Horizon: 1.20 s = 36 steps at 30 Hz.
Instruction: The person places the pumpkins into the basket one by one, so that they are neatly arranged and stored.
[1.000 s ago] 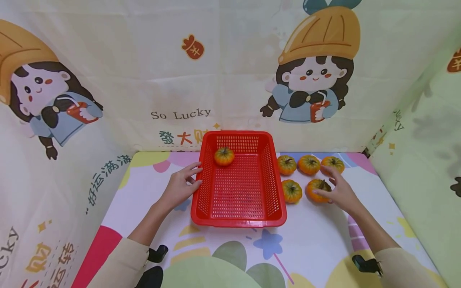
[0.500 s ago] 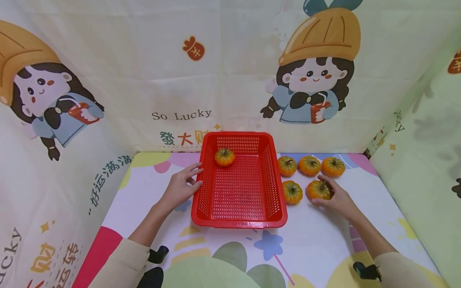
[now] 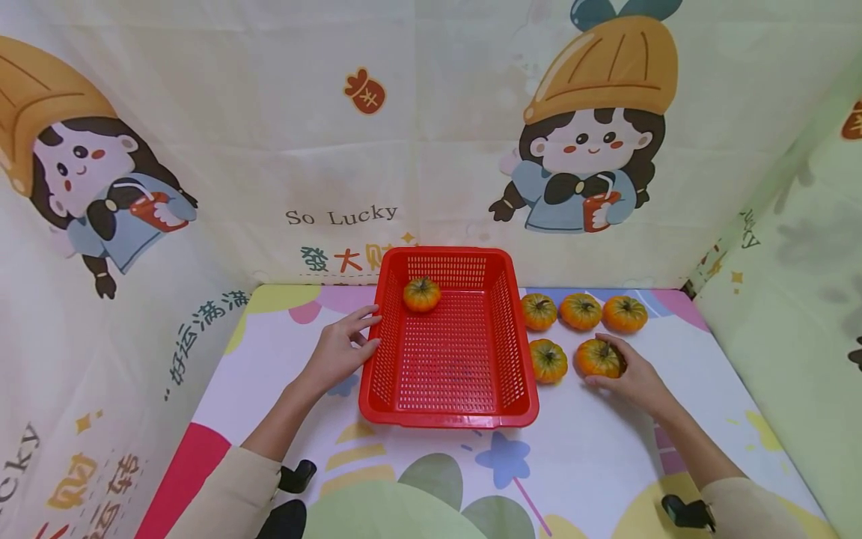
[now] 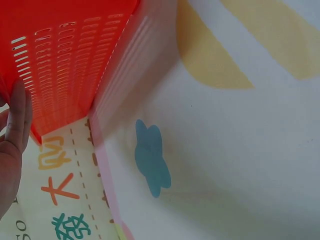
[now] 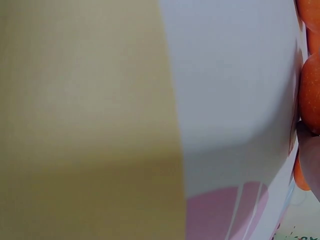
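Observation:
A red perforated plastic basket (image 3: 447, 418) stands at the middle of the table, with one small orange pumpkin (image 3: 421, 295) inside at its back left. My left hand (image 3: 334, 348) touches the basket's left side with fairly straight fingers; the left wrist view shows those fingers (image 4: 17, 117) along the outer wall. To the right of the basket, my right hand (image 3: 633, 376) holds another small pumpkin (image 3: 596, 358) between thumb and fingers, at table level. In the right wrist view that hand (image 5: 311, 157) and the pumpkin (image 5: 312, 92) are only partly visible at the edge.
Beside the basket's right wall lie two pumpkins, one behind (image 3: 539, 311) and one in front (image 3: 548, 361). Two more, a middle one (image 3: 581, 311) and a right one (image 3: 625, 314), lie along the back. A printed cloth wall (image 3: 444, 165) rises behind the table.
My right hand has moved in from loosely around the front right pumpkin to hold it with thumb and fingers. My left hand has stayed at the basket's left side.

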Available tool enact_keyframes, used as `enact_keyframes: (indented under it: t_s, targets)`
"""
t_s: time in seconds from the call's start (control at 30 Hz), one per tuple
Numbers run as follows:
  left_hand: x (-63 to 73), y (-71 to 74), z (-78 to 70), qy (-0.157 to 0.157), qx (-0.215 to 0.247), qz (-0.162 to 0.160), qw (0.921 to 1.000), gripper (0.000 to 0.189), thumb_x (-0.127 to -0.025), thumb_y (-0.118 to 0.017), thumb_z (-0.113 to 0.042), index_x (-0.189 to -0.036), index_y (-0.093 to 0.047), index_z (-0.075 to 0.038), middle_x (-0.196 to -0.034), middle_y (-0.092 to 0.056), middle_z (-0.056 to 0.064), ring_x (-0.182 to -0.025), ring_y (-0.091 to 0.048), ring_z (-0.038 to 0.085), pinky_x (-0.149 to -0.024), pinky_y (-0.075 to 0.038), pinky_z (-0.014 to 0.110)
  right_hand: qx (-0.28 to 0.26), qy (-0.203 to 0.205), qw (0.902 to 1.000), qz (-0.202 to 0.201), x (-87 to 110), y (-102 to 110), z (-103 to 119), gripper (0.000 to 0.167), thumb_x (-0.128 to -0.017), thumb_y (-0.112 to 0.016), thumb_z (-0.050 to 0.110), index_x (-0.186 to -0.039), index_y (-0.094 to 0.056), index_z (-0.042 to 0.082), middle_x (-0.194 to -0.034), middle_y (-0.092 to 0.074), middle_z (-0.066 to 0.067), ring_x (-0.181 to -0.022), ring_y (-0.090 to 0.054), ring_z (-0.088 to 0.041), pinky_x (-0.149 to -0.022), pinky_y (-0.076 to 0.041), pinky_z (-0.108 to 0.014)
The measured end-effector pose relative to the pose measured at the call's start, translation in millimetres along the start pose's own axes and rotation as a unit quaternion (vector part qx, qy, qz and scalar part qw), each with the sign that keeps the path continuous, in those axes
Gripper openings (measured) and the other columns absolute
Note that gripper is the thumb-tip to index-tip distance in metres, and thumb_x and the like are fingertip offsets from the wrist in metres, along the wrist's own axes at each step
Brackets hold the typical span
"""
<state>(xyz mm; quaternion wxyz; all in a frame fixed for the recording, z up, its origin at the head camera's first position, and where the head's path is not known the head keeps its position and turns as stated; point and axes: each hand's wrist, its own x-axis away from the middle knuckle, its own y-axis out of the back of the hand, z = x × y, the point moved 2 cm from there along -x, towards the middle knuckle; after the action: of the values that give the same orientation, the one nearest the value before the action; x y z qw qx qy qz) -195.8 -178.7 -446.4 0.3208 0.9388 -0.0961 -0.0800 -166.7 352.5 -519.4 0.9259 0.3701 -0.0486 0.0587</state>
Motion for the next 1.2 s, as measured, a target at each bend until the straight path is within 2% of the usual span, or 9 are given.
enact_keyframes:
  t_s: [0.47, 0.67, 0.7, 0.77, 0.83, 0.9, 1.03, 1.13, 1.2]
  targets:
    - [1.2, -0.4, 0.6, -0.004, -0.003, 0.001, 1.0000, 0.048, -0.093, -0.075, -0.011, -0.139, -0.064, -0.004, -0.155, -0.054, 0.006, -0.080, -0.068, 0.017, -0.066, -0.059, 0.022, 0.006, 0.012, 0.9998, -0.011, 3.1, 5.0, 2.2, 0.093, -0.086, -0.084, 0.035, -0.158, -0.033, 0.007, -0.155, -0.039, -0.032, -0.135, -0.039, -0.054, -0.108, -0.030, -0.079]
    - [1.8, 0.2, 0.7, -0.001, -0.001, -0.001, 1.0000, 0.048, -0.093, -0.075, -0.011, -0.140, -0.064, -0.004, -0.155, -0.054, 0.006, -0.080, -0.067, 0.018, -0.066, -0.059, 0.022, -0.012, 0.039, 0.9987, -0.029, 6.3, 15.5, 9.0, 0.088, -0.087, -0.085, 0.028, -0.156, -0.035, 0.007, -0.155, -0.039, -0.031, -0.134, -0.039, -0.052, -0.108, -0.031, -0.078]
    - [1.7, 0.2, 0.8, -0.001, -0.002, -0.001, 1.0000, 0.049, -0.093, -0.075, -0.011, -0.140, -0.064, -0.004, -0.156, -0.053, 0.006, -0.080, -0.067, 0.018, -0.066, -0.059, 0.022, -0.009, 0.044, 0.9985, -0.031, 7.0, 17.6, 11.2, 0.087, -0.087, -0.085, 0.028, -0.155, -0.035, 0.007, -0.155, -0.040, -0.029, -0.134, -0.040, -0.048, -0.111, -0.035, -0.072]
    - [1.5, 0.1, 1.2, 0.000, -0.003, 0.000, 1.0000, 0.049, -0.093, -0.075, -0.012, -0.140, -0.064, -0.004, -0.156, -0.053, 0.005, -0.080, -0.067, 0.017, -0.067, -0.059, 0.022, -0.007, 0.057, 0.9977, -0.037, 8.4, 21.6, 16.2, 0.085, -0.086, -0.085, 0.026, -0.155, -0.037, 0.008, -0.154, -0.042, -0.027, -0.130, -0.044, -0.039, -0.114, -0.043, -0.048]
    - [1.3, 0.1, 1.4, 0.000, -0.003, 0.000, 1.0000, 0.049, -0.093, -0.075, -0.012, -0.140, -0.064, -0.004, -0.156, -0.053, 0.005, -0.080, -0.067, 0.017, -0.067, -0.059, 0.022, -0.007, 0.069, 0.9968, -0.039, 9.4, 25.5, 22.4, 0.084, -0.086, -0.085, 0.022, -0.155, -0.038, 0.009, -0.152, -0.043, -0.026, -0.125, -0.046, -0.025, -0.104, -0.046, -0.022]
    - [1.2, 0.2, 1.2, -0.001, -0.003, 0.000, 1.0000, 0.049, -0.093, -0.075, -0.012, -0.140, -0.064, -0.004, -0.156, -0.053, 0.005, -0.080, -0.067, 0.017, -0.067, -0.059, 0.022, -0.010, 0.078, 0.9960, -0.042, 9.7, 28.8, 28.3, 0.084, -0.086, -0.085, 0.020, -0.155, -0.038, 0.010, -0.150, -0.044, -0.024, -0.117, -0.046, -0.011, -0.090, -0.041, -0.006]
    - [0.6, 0.2, 1.1, -0.003, -0.005, 0.000, 1.0000, 0.049, -0.093, -0.075, -0.012, -0.140, -0.064, -0.005, -0.155, -0.054, 0.005, -0.080, -0.068, 0.017, -0.067, -0.059, 0.022, -0.021, 0.099, 0.9940, -0.042, 7.5, 33.4, 39.9, 0.085, -0.085, -0.085, 0.015, -0.156, -0.038, 0.008, -0.149, -0.043, -0.028, -0.110, -0.042, 0.006, -0.086, -0.041, 0.000]
    - [-0.2, -0.1, 1.4, -0.006, -0.007, -0.001, 1.0000, 0.049, -0.093, -0.075, -0.012, -0.140, -0.064, -0.005, -0.155, -0.054, 0.005, -0.080, -0.068, 0.016, -0.067, -0.059, 0.022, -0.015, 0.104, 0.9935, -0.045, 5.2, 36.4, 49.2, 0.086, -0.085, -0.086, 0.016, -0.156, -0.038, 0.009, -0.151, -0.042, -0.028, -0.109, -0.042, 0.008, -0.085, -0.041, 0.001]
    - [-0.7, -0.1, 1.6, -0.007, -0.007, -0.002, 0.9999, 0.049, -0.093, -0.075, -0.012, -0.140, -0.064, -0.004, -0.155, -0.054, 0.005, -0.079, -0.068, 0.016, -0.067, -0.059, 0.022, -0.012, 0.106, 0.9932, -0.047, 3.9, 38.2, 56.5, 0.086, -0.085, -0.086, 0.017, -0.156, -0.038, 0.010, -0.151, -0.042, -0.027, -0.112, -0.044, 0.003, -0.085, -0.041, 0.001]
